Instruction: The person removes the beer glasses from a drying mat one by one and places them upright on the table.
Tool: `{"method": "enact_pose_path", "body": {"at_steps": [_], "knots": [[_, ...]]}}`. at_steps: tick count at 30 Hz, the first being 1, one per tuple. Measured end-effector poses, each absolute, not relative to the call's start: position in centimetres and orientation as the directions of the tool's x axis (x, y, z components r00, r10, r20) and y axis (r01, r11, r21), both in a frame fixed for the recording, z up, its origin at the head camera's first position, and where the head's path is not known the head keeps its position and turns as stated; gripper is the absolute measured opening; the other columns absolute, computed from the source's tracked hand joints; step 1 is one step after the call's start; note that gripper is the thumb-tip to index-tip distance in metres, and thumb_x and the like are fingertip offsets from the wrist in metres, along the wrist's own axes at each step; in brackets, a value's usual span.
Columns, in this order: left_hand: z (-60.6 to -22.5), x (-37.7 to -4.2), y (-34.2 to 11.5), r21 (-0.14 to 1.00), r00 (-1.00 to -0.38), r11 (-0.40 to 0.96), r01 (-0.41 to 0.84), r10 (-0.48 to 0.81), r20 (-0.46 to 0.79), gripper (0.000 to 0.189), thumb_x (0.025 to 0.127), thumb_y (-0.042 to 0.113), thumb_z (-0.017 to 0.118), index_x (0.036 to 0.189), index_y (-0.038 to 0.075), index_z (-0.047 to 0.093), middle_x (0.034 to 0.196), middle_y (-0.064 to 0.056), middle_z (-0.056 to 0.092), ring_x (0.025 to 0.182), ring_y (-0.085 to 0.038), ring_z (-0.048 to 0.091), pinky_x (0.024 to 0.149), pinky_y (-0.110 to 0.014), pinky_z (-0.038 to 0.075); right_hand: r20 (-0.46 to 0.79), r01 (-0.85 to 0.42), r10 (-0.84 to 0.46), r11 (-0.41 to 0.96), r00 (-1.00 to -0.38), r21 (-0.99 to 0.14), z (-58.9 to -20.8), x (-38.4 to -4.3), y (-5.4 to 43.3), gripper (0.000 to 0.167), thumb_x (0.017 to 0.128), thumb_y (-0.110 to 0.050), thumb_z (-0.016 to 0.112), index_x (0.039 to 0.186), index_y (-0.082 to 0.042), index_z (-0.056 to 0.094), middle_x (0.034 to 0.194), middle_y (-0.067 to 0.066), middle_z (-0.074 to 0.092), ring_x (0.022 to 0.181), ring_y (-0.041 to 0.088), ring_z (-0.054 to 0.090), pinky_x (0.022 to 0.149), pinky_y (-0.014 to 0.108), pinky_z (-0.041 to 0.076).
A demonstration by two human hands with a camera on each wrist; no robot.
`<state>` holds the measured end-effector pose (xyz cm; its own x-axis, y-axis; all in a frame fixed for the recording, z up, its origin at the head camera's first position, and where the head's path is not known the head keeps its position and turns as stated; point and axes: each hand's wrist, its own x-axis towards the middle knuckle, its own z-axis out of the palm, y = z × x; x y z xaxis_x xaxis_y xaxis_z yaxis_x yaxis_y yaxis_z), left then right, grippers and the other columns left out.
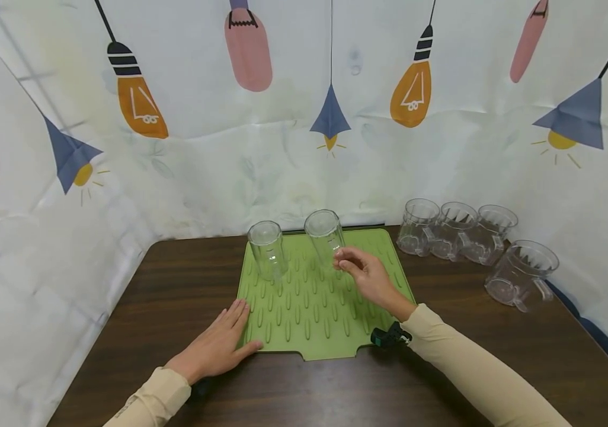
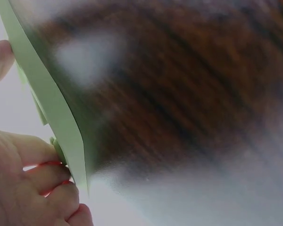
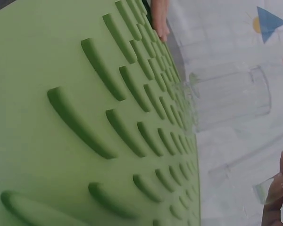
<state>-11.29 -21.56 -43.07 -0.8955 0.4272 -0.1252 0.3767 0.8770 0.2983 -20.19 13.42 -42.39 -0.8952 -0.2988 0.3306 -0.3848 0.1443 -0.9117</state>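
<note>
My right hand [image 1: 366, 276] pinches the handle of a clear mug [image 1: 321, 228] above the far middle of a green ridged mat [image 1: 304, 332]. In the right wrist view, the fingers [image 3: 275, 195] close on that clear handle at the lower right. A second clear mug [image 1: 268, 252] stands on the mat's far left part. My left hand [image 1: 221, 339] lies with fingers extended at the mat's near left edge, thumb on its front edge. Seen from the left wrist, the hand [image 2: 33, 183] meets the green edge.
Three clear handled mugs [image 1: 456, 231] stand in a row on the dark wooden table [image 1: 192, 273] at the back right. Another clear mug [image 1: 520, 273] is nearer, by the right edge. A printed curtain [image 1: 282, 166] hangs behind. A small black device [image 1: 391, 336] is under the right wrist.
</note>
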Motion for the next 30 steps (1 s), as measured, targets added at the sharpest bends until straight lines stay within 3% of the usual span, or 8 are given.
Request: {"method": "enact_pose_path", "body": {"at_steps": [4, 7, 10, 20, 30], "knots": [[-43.1, -11.2, -21.6, 0.293, -0.897, 0.878, 0.379, 0.427, -0.118, 0.091, 0.103, 0.056, 0.055, 0.157, -0.013, 0.03, 0.167, -0.034, 0.025, 0.158, -0.049, 0.022, 0.127, -0.065, 0.026, 0.34, -0.408, -0.314, 0.187, -0.887, -0.893, -42.2, -19.9, 13.8, 0.026, 0.106, -0.006, 0.054, 0.127, 0.004, 0.065, 0.123, 0.027, 0.068, 0.114, 0.037, 0.071, 0.103, 0.044, 0.059], [-43.0, -11.2, -21.6, 0.287, -0.898, 0.877, 0.385, 0.428, -0.104, 0.09, 0.103, 0.056, 0.055, 0.157, -0.013, 0.031, 0.167, -0.033, 0.026, 0.158, -0.049, 0.023, 0.127, -0.064, 0.026, 0.338, -0.413, -0.318, 0.205, -0.886, -0.887, -42.1, -19.7, 14.1, 0.024, 0.107, -0.005, 0.053, 0.126, 0.003, 0.065, 0.122, 0.026, 0.069, 0.115, 0.047, 0.068, 0.103, 0.053, 0.057], [-42.9, -11.2, -21.5, 0.272, -0.9, 0.878, 0.394, 0.429, -0.081, 0.089, 0.103, 0.056, 0.055, 0.157, -0.012, 0.032, 0.167, -0.032, 0.027, 0.158, -0.048, 0.024, 0.127, -0.064, 0.028, 0.351, -0.429, -0.314, 0.229, -0.882, -0.874, -41.9, -19.5, 14.3, 0.023, 0.106, -0.004, 0.054, 0.124, 0.001, 0.067, 0.12, 0.025, 0.071, 0.113, 0.047, 0.069, 0.101, 0.054, 0.058], [-42.6, -11.1, -21.0, 0.244, -0.887, 0.859, 0.45, 0.462, 0.01, 0.082, 0.104, 0.05, 0.057, 0.157, -0.009, 0.035, 0.166, -0.031, 0.031, 0.157, -0.046, 0.029, 0.127, -0.061, 0.03, 0.426, -0.534, -0.349, 0.318, -0.834, -0.784, -41.0, -18.7, 15.7, 0.022, 0.106, -0.004, 0.054, 0.124, -0.002, 0.067, 0.119, 0.02, 0.072, 0.109, 0.036, 0.073, 0.095, 0.032, 0.062], [-42.4, -11.1, -19.6, 0.247, -0.868, 0.833, 0.495, 0.487, 0.1, 0.079, 0.103, 0.048, 0.061, 0.158, -0.005, 0.037, 0.165, -0.027, 0.035, 0.154, -0.045, 0.036, 0.121, -0.06, 0.04, 0.586, -0.716, -0.411, 0.413, -0.698, -0.563, -40.8, -18.6, 17.1, 0.018, 0.102, -0.002, 0.059, 0.115, -0.009, 0.069, 0.108, 0.007, 0.073, 0.098, 0.022, 0.073, 0.084, 0.031, 0.063]]}}
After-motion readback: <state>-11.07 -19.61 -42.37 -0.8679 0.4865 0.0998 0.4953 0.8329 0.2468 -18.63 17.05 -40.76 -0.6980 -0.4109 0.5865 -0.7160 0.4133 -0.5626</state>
